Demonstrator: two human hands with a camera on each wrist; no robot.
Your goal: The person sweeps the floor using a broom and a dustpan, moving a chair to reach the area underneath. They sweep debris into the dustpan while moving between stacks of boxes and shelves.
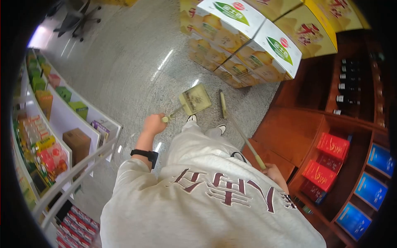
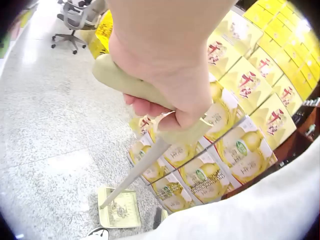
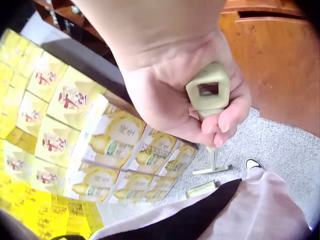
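Note:
My left hand [image 1: 154,124] grips the pale green handle of a long-handled dustpan [image 1: 197,99], its fingers curled round the grip [image 2: 135,82] in the left wrist view. Grey debris [image 2: 120,210] lies in the pan, which is down at the floor in front of my shoes. My right hand [image 3: 185,95] holds the top of a broom's pale green handle [image 3: 207,92], fingers wrapped round it below the squared end with a hole. The broom head [image 1: 223,104] is at the floor to the right of the pan, bristles turned toward the right shoe's side.
Stacked yellow and white cartons [image 1: 248,45] stand ahead on the right. Wooden shelving [image 1: 285,132] with bottles and red and blue boxes runs along my right. White shelves [image 1: 62,111] of packaged goods line the left, with a metal rail [image 1: 78,173]. An office chair [image 1: 76,20] stands farther back.

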